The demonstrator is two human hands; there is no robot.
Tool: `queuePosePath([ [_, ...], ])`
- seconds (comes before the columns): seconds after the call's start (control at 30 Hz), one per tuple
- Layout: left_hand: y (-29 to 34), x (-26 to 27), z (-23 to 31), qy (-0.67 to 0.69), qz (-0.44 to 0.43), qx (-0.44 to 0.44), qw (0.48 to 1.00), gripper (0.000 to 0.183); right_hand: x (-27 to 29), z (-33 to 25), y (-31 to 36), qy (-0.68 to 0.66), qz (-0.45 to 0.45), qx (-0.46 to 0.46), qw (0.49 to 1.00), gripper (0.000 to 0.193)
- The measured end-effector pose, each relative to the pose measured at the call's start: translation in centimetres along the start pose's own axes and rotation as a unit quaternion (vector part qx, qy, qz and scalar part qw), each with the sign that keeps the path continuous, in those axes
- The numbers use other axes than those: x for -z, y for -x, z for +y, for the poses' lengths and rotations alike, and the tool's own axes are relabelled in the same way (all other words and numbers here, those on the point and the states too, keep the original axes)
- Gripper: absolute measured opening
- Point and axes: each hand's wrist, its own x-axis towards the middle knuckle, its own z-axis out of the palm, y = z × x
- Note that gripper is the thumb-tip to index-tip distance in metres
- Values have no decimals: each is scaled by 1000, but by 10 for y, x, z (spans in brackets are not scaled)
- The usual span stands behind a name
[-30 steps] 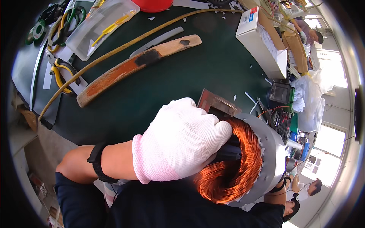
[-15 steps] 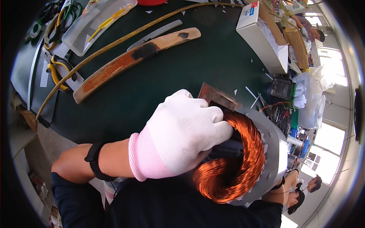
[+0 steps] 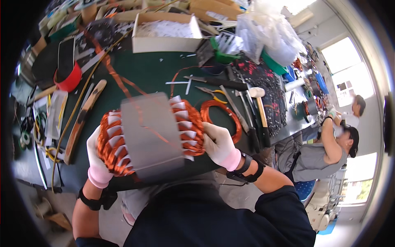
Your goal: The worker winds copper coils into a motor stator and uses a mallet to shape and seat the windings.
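Observation:
A motor stator point(image 3: 153, 133) with a smooth grey core is held on its side near the front edge of the dark green table. Thick copper windings point(image 3: 110, 142) bulge from both its ends, with white paper slot liners showing between the coils. My left hand point(image 3: 95, 158), in a white glove with a pink cuff, is wrapped round the left winding; its fingers are partly hidden. My right hand point(image 3: 222, 146), gloved alike, grips the right winding from the outside. A loose coil of copper wire point(image 3: 238, 123) lies just beyond my right hand.
Yellow-handled pliers point(image 3: 213, 94), a mallet point(image 3: 259, 103) and dark-handled tools lie to the right. Left are a worn wooden stick point(image 3: 78, 129) and a red ring-shaped holder point(image 3: 69, 80). A white box point(image 3: 166, 39) of paper scraps stands behind. Co-workers point(image 3: 325, 152) sit at the right.
The view has swung toward the right side of the table. My left hand has left the stator's bore for its left end. The stator now lies sideways, and my right hand has come into sight.

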Motion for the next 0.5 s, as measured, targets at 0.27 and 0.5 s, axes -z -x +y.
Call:
queuePosePath([
  [0.27, -7, 1, -2, 94, 19, 29, 995, 28, 154, 71, 0, 315, 220, 3, 923, 18],
  [0.5, -14, 4, 6, 356, 4, 243, 902, 36, 150, 140, -113, 620, 72, 124, 771, 26],
])
